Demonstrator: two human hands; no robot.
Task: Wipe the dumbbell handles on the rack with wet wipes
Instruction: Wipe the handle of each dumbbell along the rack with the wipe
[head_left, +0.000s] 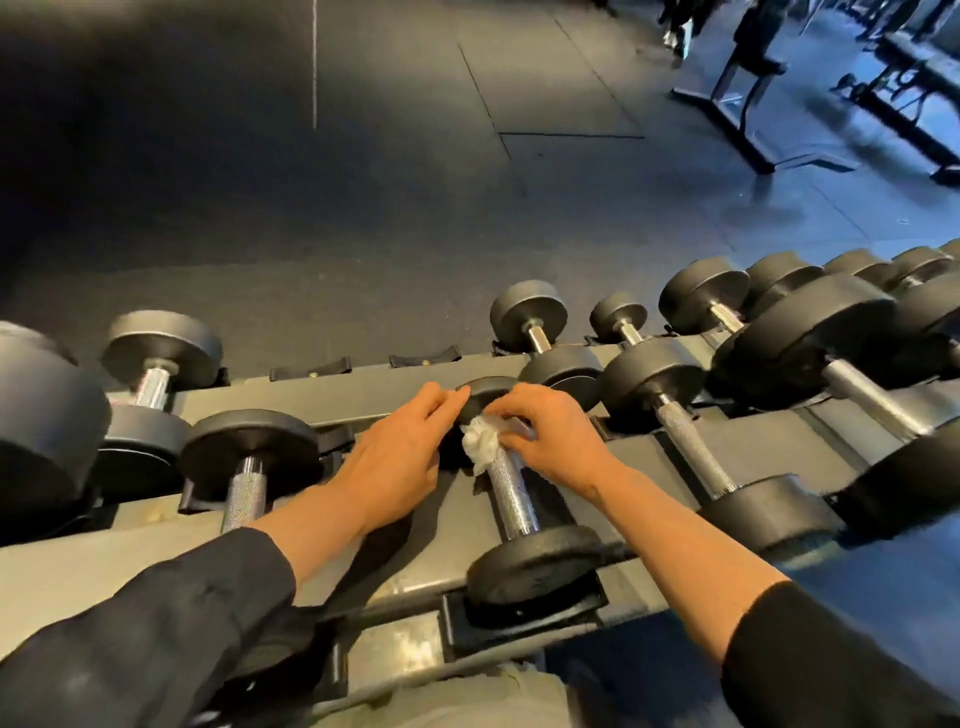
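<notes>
While left hand (402, 457) steadies dumbbell (511, 491), right hand (550, 436) grips wipe (480, 441)

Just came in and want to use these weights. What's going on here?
A person is cleaning a dumbbell on the rack. The right hand presses a crumpled white wipe onto the far end of its knurled handle, while the left hand rests against the far weight head.

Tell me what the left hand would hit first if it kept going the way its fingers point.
The left hand points up and right; its fingertips already touch the far weight head of the dumbbell being wiped, so that head comes first. Depth is hard to judge here.
</notes>
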